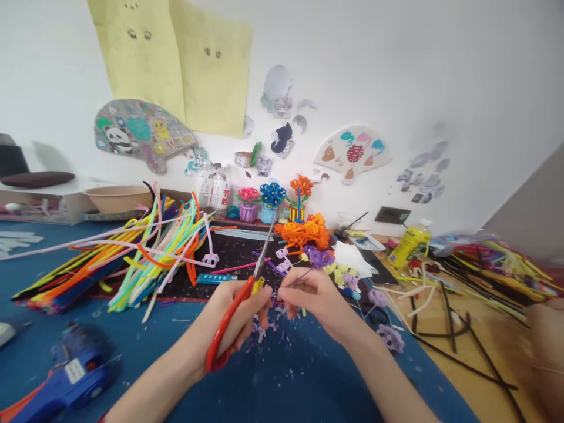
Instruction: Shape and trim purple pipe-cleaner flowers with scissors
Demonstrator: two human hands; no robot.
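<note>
My left hand (238, 302) is closed around a pair of red-handled scissors (227, 326), whose blades point up and away from me. A small yellow piece (258, 286) shows at its thumb and fingertips. Close beside it, my right hand (308, 296) is closed in a pinch on a purple pipe-cleaner flower (319, 257), its thin stem running over the fingers. The fingertips of both hands are a short gap apart. Below them, purple pipe-cleaner scraps (264, 329) lie on the blue tabletop (282, 382).
Bundles of coloured pipe cleaners (163, 247) lie at left, near a blue glue gun (73, 373). Orange pipe-cleaner pieces (304, 232) and finished potted flowers (272, 202) stand at the back. A yellow bottle (409, 244) is at right; part of another person (546, 346) shows at the right edge.
</note>
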